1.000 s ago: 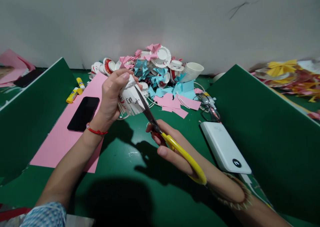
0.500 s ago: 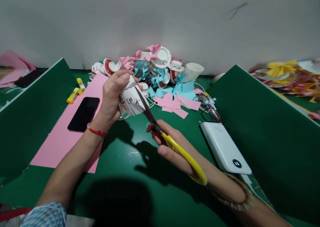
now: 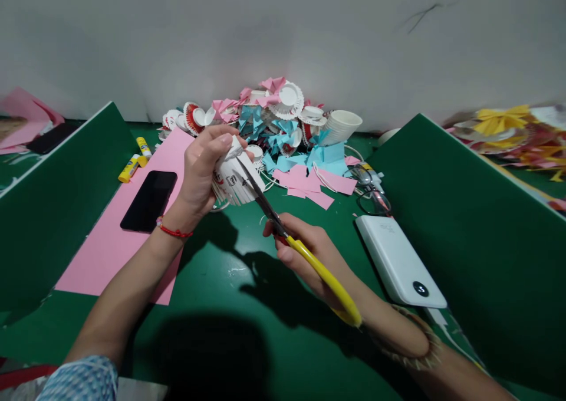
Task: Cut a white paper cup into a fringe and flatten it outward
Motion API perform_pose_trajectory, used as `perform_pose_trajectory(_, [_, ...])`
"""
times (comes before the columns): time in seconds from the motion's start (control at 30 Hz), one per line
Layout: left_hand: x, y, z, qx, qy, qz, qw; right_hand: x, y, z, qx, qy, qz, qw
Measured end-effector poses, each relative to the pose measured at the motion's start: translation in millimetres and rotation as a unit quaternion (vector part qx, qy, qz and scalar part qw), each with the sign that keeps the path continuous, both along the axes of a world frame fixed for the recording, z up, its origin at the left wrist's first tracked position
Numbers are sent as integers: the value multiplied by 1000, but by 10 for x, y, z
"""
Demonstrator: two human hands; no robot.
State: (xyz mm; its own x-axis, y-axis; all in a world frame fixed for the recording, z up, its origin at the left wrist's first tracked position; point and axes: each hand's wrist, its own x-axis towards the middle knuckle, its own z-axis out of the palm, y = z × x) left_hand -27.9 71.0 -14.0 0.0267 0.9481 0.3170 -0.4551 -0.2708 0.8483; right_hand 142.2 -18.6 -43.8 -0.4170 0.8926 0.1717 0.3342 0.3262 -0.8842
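My left hand [image 3: 206,165] grips a white paper cup [image 3: 236,174] with dark and red print, its side cut into narrow strips along the lower edge. In my right hand [image 3: 309,250] is a pair of scissors [image 3: 325,271] with yellow handles. The dark blades lie against the cup's side, pointing up and left towards its base. Both hands are raised above the green table [image 3: 225,342]. The fingers of my right hand are wrapped round the handles and partly hidden by them.
Behind lies a pile of fringed cup decorations [image 3: 283,109], beside stacked cups [image 3: 342,127] and pink paper pieces [image 3: 305,183]. A phone [image 3: 149,201] rests on pink paper [image 3: 97,259] near glue sticks [image 3: 130,168]. Glasses [image 3: 374,200] and a power bank [image 3: 398,262] are right. Green dividers [image 3: 477,224] flank the table.
The scissor blades have closed further along the cup's side, and the yellow handles have drawn together. My left hand keeps the cup in nearly the same place.
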Motion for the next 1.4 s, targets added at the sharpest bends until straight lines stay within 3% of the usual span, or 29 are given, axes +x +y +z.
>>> perform_pose_trajectory(0.6, [4,12,-13,6,11,1,1000,-13,13,17,66,-37,-53,996])
perform_pose_trajectory(1.4, [20,4,-22,-5,5,3,1000,-47,12,23,36,-14,-58,998])
